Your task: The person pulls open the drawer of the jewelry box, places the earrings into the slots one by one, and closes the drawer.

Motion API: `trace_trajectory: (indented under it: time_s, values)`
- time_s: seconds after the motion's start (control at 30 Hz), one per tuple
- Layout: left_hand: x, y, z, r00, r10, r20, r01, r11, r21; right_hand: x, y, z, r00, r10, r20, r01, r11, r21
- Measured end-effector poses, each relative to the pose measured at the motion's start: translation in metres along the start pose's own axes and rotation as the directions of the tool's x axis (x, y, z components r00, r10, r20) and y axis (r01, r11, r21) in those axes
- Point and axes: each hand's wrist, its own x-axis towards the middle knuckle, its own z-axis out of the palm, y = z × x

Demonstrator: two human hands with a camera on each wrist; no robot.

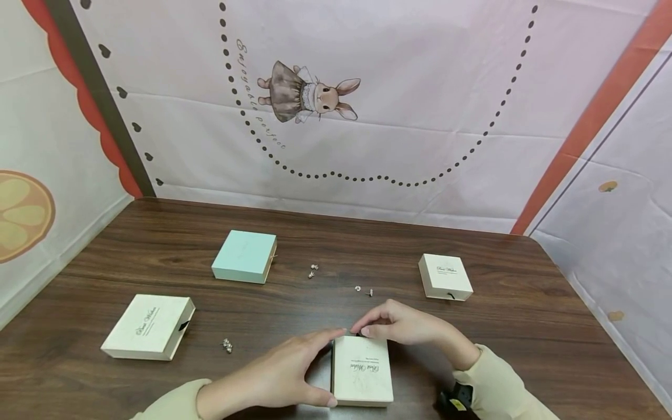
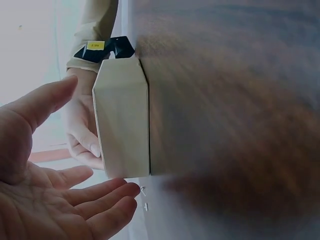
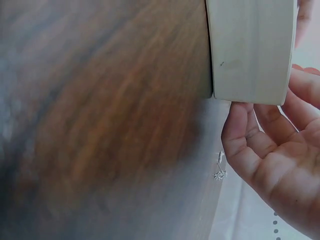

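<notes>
**Operator:** From the head view, left to right. My left hand (image 1: 273, 373) lies flat beside the box (image 1: 362, 370), fingers straight and together along its left edge, thumb tip touching the near left corner. The box sits on the table (image 1: 525, 326), close to the near edge, printed lid up.

**Checker:** Right hand?

**Operator:** My right hand (image 1: 404, 324) is at the far edge of the box. Fingers are curled, tips pressed together on that edge, at a small dark tab. Whether they pinch the tab, I cannot tell.

**Checker:** Wrist views?

**Operator:** Left wrist: palm open, fingers (image 2: 100, 200) relaxed, just beside the box (image 2: 122, 120) wall. Right wrist: fingers (image 3: 240, 140) curled against the box (image 3: 250, 50) end.

**Checker:** Surroundings?

**Operator:** A cream box (image 1: 149, 326) far left, studs (image 1: 227, 345) near it, a mint box (image 1: 244, 256) behind, more studs (image 1: 312, 270) mid-table, a small box (image 1: 445, 276) right.
</notes>
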Motion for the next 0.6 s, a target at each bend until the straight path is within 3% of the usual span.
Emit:
trace_trajectory:
  time_s: [0.6]
  values:
    - [0.0037, 0.0035, 0.0070, 1.000, -0.019, -0.021, 0.020, 0.999, 0.043, 0.0037, 0.0014, 0.0010, 1.000, -0.006, -0.020, 0.006, 1.000, -0.017]
